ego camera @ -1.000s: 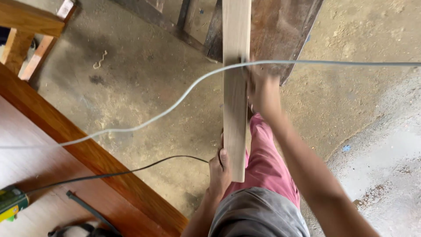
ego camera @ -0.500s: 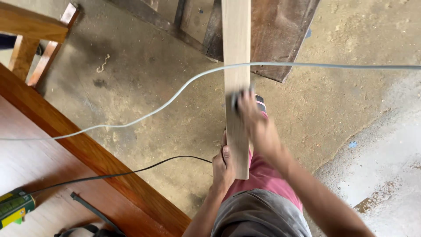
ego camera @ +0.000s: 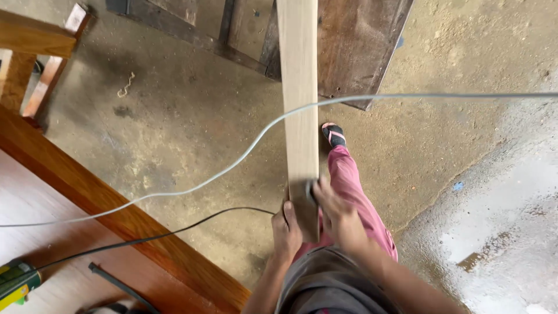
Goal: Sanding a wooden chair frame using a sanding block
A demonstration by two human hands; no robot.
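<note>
A long pale wooden board runs from near my waist up and away over the floor. My left hand grips its near end from the left side, thumb on the face. My right hand presses a small dark sanding block against the board's face close to that near end. My leg in pink trousers and a sandalled foot show just right of the board.
A grey cable sags across the view in front of the board. A black cord leads to a green and yellow power tool on a reddish-brown wooden tabletop. Dark wooden panels lie on the dusty concrete floor.
My right hand has slid down the board from far up near the grey cable to the near end beside my left hand. The left hand keeps its grip.
</note>
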